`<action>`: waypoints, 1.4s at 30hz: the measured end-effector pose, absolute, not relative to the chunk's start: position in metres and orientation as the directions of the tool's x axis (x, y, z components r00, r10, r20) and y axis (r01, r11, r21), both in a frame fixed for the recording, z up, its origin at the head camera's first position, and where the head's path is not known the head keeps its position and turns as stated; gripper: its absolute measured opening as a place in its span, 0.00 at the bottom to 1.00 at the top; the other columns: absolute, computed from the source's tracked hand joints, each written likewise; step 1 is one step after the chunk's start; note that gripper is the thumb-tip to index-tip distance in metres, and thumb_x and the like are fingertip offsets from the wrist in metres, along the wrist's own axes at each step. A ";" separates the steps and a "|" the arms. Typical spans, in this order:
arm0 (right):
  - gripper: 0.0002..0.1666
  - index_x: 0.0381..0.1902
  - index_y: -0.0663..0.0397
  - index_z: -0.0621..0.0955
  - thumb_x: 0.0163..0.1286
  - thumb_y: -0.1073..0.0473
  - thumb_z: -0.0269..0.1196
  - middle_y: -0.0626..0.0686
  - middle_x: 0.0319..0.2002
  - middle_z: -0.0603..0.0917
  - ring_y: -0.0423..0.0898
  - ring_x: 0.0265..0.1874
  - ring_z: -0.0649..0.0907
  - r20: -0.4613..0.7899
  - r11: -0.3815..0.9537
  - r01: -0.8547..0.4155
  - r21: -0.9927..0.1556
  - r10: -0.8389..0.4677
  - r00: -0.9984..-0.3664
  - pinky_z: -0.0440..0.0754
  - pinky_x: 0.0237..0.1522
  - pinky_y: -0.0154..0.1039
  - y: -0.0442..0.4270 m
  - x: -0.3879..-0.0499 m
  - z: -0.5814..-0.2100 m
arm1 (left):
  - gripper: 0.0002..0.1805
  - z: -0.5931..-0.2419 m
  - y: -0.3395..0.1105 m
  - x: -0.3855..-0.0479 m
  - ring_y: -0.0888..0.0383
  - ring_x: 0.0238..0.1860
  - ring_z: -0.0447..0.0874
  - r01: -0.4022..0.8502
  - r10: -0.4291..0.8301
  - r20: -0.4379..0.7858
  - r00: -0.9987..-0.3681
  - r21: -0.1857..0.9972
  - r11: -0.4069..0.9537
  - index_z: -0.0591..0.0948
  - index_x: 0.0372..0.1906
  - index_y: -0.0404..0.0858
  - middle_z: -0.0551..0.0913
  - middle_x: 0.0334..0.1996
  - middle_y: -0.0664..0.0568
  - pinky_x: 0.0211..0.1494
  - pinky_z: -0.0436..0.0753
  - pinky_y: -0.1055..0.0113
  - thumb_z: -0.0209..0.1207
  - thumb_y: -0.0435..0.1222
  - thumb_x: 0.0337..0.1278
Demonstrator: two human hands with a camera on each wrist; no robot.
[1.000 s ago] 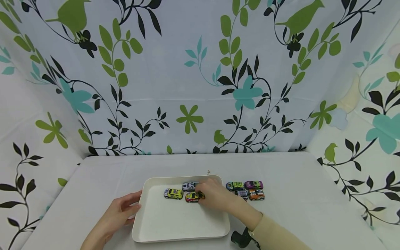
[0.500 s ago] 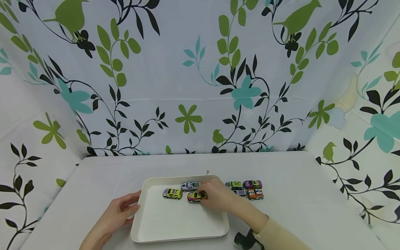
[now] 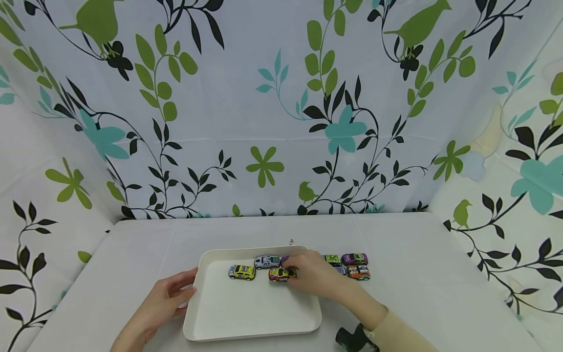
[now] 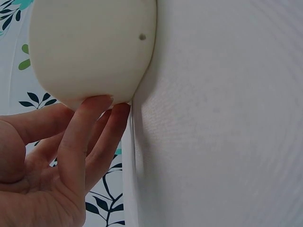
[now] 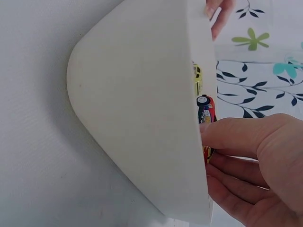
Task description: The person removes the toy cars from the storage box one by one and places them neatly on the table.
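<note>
A white tray (image 3: 250,313) lies on the table. My right hand (image 3: 314,274) reaches over its right side and pinches a red and yellow toy car (image 3: 281,275), also in the right wrist view as a red toy car (image 5: 207,109) between thumb and fingers. Beside it in the tray are a yellow toy car (image 3: 242,272), a silver toy car (image 3: 267,262), and a purple toy car (image 3: 285,260), mostly hidden by the hand. My left hand (image 3: 169,296) touches the tray's left edge; in the left wrist view, fairly straight fingers (image 4: 75,142) rest against the tray's outer wall (image 4: 94,56).
Right of the tray stand a green toy car (image 3: 332,259), a purple one (image 3: 354,259), an orange one (image 3: 358,272) and a partly hidden grey one (image 3: 340,270). A black object (image 3: 354,338) sits by the right wrist. Patterned cloth (image 3: 211,98) surrounds the white table (image 3: 396,244).
My right hand has slid the red and yellow car slightly right, away from the yellow one. The purple car in the tray now shows beside the fingers. The left hand keeps its place.
</note>
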State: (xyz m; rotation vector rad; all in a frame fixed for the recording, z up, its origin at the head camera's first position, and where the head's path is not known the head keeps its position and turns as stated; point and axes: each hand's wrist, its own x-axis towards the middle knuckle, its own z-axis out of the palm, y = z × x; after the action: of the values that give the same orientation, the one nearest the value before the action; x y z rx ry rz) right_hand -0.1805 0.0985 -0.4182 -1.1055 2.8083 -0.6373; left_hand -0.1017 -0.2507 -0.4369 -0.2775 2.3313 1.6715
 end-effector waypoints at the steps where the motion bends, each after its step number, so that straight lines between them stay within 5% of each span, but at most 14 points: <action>1: 0.17 0.47 0.53 0.87 0.59 0.60 0.74 0.50 0.48 0.87 0.47 0.50 0.84 0.096 0.657 -0.637 -0.404 -0.662 -0.743 0.85 0.52 0.43 0.100 -0.180 -0.417 | 0.30 -0.437 -0.251 -0.102 0.44 0.60 0.81 -0.306 -0.007 -0.320 -0.947 0.896 0.321 0.66 0.73 0.32 0.69 0.70 0.31 0.49 0.88 0.52 0.57 0.32 0.70; 16: 0.17 0.49 0.52 0.86 0.61 0.59 0.73 0.47 0.47 0.86 0.39 0.42 0.84 0.149 0.619 -0.654 -0.435 -0.666 -0.731 0.86 0.46 0.37 0.120 -0.175 -0.411 | 0.30 -0.437 -0.250 -0.104 0.44 0.60 0.81 -0.310 -0.006 -0.325 -0.946 0.896 0.318 0.65 0.73 0.32 0.68 0.70 0.31 0.49 0.88 0.52 0.57 0.31 0.70; 30: 0.16 0.49 0.53 0.87 0.62 0.61 0.72 0.49 0.49 0.86 0.47 0.50 0.85 0.199 0.605 -0.672 -0.428 -0.662 -0.723 0.86 0.51 0.41 0.137 -0.168 -0.404 | 0.29 -0.437 -0.250 -0.104 0.43 0.60 0.81 -0.319 -0.022 -0.331 -0.943 0.888 0.331 0.66 0.73 0.32 0.68 0.70 0.31 0.49 0.88 0.51 0.57 0.31 0.70; 42: 0.16 0.48 0.51 0.87 0.61 0.59 0.73 0.44 0.46 0.86 0.42 0.47 0.85 0.220 0.623 -0.643 -0.446 -0.620 -0.753 0.86 0.50 0.38 0.159 -0.164 -0.404 | 0.29 -0.435 -0.249 -0.104 0.42 0.61 0.80 -0.320 -0.026 -0.332 -0.943 0.883 0.343 0.66 0.73 0.32 0.68 0.70 0.31 0.49 0.88 0.51 0.57 0.31 0.70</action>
State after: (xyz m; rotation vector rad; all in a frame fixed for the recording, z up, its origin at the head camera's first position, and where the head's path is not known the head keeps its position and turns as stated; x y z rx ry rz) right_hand -0.1642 0.1587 -0.4038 -1.1174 2.8703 -0.8169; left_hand -0.1039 -0.2491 -0.4354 -0.3103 2.3501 1.6350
